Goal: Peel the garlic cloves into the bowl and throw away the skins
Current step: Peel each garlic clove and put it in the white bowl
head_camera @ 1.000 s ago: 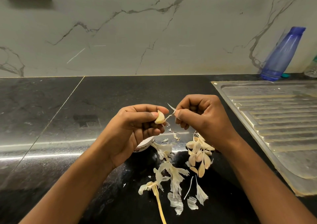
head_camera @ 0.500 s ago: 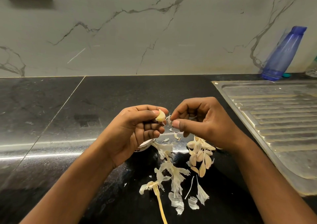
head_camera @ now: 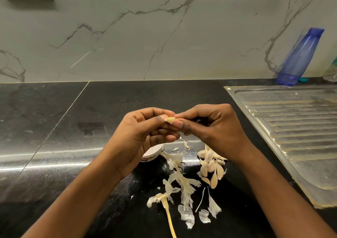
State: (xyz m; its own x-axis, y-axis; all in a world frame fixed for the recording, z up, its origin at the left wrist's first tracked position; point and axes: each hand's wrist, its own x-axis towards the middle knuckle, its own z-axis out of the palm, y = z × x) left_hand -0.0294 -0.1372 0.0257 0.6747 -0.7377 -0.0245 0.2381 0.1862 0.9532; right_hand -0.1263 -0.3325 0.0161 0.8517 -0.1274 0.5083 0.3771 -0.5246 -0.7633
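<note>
Garlic clove (head_camera: 169,119), small, pale and smooth, was pinched between both hands above the glossy black countertop (head_camera: 73,128). The left hand (head_camera: 144,135) curled around it; the right hand (head_camera: 209,126) nipped its tip with thumb and forefinger. Papery skins (head_camera: 184,185) and plump unpeeled cloves (head_camera: 211,166) lay below, near the round white bowl (head_camera: 152,153).

Open counter (head_camera: 54,128) runs wide across its left half and along the back edge. Toward the front edge, skins (head_camera: 184,185), cloves (head_camera: 211,166) and a small bowl (head_camera: 151,153) clutter the middle. The draining board (head_camera: 291,128) and bottle (head_camera: 299,59) fill the right.
</note>
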